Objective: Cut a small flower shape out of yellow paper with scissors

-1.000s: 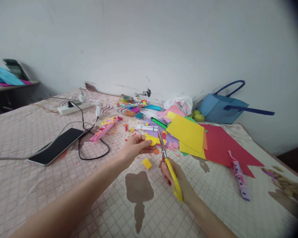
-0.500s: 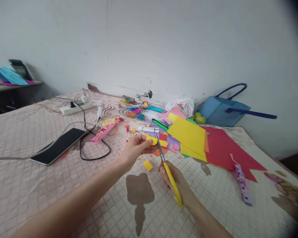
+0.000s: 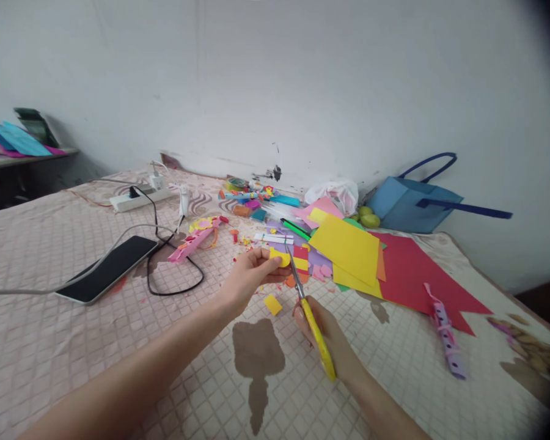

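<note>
Between the thumb and fingers of my left hand (image 3: 255,267) is a small piece of yellow paper (image 3: 280,257) with a curved edge. My right hand (image 3: 318,324) is closed around the yellow handles of a pair of scissors (image 3: 315,327). The metal blades point away from me, up beside the right edge of the paper piece; I cannot tell whether they touch it. A small yellow paper scrap (image 3: 272,305) lies on the cloth below my left hand. Red and yellow pieces on a purple sheet (image 3: 327,256) lie just behind the blades.
Yellow sheets (image 3: 348,247) and a large red sheet (image 3: 419,275) spread to the right, near a rolled purple paper piece (image 3: 448,339) and a blue bag (image 3: 410,205). At left lie a black phone-like device (image 3: 110,269), looping cables, a power strip (image 3: 142,198) and a pink paper strip (image 3: 195,242).
Almost nothing differs. Both hands keep their places and grips, and the scissors stay beside the yellow paper piece; the view has shifted very slightly.
</note>
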The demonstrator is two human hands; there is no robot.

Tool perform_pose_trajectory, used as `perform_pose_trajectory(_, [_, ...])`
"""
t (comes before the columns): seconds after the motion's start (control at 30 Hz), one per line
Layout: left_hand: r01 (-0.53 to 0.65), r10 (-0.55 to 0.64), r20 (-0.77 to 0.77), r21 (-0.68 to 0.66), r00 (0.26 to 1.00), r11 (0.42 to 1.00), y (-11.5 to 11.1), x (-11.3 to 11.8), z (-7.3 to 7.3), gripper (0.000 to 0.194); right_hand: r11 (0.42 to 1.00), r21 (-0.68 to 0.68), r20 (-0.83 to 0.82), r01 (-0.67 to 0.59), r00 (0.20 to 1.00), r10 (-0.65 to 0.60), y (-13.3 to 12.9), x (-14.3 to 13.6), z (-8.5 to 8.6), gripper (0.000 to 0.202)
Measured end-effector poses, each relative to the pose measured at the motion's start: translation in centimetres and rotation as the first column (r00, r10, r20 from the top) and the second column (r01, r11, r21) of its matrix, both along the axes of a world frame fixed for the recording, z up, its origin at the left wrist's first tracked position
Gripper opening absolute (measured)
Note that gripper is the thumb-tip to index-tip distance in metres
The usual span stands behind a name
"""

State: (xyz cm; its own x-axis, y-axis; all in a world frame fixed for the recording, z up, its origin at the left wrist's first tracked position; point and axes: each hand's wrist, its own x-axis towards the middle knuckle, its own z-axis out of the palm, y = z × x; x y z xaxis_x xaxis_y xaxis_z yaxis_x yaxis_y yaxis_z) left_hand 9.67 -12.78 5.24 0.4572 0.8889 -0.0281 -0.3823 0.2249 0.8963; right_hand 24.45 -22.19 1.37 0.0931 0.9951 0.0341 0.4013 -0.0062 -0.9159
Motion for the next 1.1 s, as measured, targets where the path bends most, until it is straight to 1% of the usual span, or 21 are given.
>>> perform_pose_trajectory(0.27, [0.005, -0.005, -0.004, 0.012, 1.0, 1.0, 0.05, -0.03, -0.12, 0.017, 1.0, 0.002, -0.01, -0.014, 1.0, 0.014, -0.05, 0.11, -0.37, 0.032])
perform_pose_trajectory(0.4, [0.006, -0.006, -0.006, 0.011, 1.0, 1.0, 0.07, -0.04, -0.17, 0.018, 1.0, 0.017, -0.019, -0.002, 1.0, 0.002, -0.06, 0.04, -0.25, 0.033])
perform_pose_trajectory(0.53, [0.008, -0.008, -0.005, 0.015, 1.0, 1.0, 0.07, -0.06, -0.24, 0.017, 1.0, 0.012, -0.033, -0.012, 0.999, 0.013, -0.13, 0.06, -0.18, 0.03])
perform_pose_trajectory(0.67, [0.007, -0.007, -0.003, 0.012, 1.0, 1.0, 0.09, -0.08, -0.28, 0.018, 1.0, 0.019, -0.013, -0.009, 1.0, 0.01, -0.14, 0.15, -0.25, 0.028])
perform_pose_trajectory(1.1, [0.015, -0.015, -0.007, 0.023, 1.0, 1.0, 0.11, -0.09, -0.3, 0.017, 1.0, 0.003, -0.011, -0.004, 1.0, 0.004, -0.05, 0.15, -0.09, 0.032])
